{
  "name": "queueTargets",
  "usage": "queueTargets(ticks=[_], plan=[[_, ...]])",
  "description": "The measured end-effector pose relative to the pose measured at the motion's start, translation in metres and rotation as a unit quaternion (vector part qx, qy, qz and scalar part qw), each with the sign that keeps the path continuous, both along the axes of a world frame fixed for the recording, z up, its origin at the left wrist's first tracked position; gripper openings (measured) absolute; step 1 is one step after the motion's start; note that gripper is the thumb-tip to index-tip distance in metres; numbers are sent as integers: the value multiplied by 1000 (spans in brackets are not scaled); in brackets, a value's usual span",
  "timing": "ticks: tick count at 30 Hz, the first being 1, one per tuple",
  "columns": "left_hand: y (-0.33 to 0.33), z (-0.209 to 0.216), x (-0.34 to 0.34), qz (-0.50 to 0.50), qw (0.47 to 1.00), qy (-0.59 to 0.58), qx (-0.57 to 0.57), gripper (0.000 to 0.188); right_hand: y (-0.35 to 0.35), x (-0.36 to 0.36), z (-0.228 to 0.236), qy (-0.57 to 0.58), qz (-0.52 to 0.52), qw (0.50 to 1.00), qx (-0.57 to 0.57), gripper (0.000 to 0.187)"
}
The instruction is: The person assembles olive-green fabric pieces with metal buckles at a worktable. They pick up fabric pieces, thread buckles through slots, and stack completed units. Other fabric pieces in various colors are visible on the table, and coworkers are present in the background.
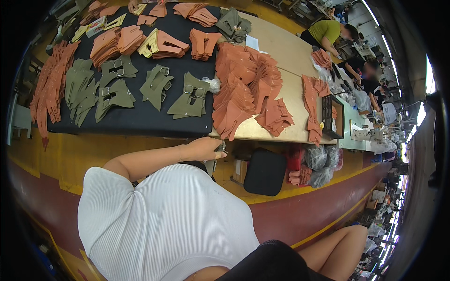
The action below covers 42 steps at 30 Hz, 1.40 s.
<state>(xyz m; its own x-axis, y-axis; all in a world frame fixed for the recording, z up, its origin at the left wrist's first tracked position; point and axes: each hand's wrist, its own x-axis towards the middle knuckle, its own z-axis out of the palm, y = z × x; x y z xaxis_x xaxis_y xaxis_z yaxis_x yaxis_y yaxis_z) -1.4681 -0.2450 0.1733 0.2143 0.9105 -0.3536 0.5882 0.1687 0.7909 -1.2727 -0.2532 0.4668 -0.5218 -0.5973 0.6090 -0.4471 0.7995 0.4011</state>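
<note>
My left hand [204, 148] is at the table's near edge, its fingers closed round a small metal-looking thing [222, 148] whose kind I cannot make out. A bent bare arm shows at the lower right; my right hand is out of view. Just beyond the left hand, on a black-covered tabletop [154, 125], lie olive shoe-upper pieces with silver buckles [189, 97]. More olive buckled pieces [114, 99] and a pile of plain olive strips [80, 89] lie further left. Stacked reddish-brown cut pieces [234, 89] spread to the right of the hand.
Reddish-brown strips [51, 84] drape over the table's left end. A black crate [332, 117] stands at the right, and a black stool [265, 172] below the table edge. Another person's hand [133, 6] reaches in at the far side. A co-worker in a yellow-green top [326, 32] bends at the far right.
</note>
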Motion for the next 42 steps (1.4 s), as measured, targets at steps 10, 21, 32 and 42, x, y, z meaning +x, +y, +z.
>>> queueTargets(ticks=[10, 21, 32, 42], plan=[[1, -2, 4, -16, 1000, 9, 17, 53, -5, -6, 0, -1, 3, 1000, -3, 43], [-4, 5, 2, 1, 1000, -14, -3, 50, -10, -11, 0, -12, 26, 1000, -9, 44], [-15, -3, -7, 34, 997, 4, 68, 48, -10, -14, 0, -16, 61, 998, -3, 44], [-24, -3, -17, 62, 998, 0, 33, 49, -10, -19, -1, -23, 85, 996, -1, 45]])
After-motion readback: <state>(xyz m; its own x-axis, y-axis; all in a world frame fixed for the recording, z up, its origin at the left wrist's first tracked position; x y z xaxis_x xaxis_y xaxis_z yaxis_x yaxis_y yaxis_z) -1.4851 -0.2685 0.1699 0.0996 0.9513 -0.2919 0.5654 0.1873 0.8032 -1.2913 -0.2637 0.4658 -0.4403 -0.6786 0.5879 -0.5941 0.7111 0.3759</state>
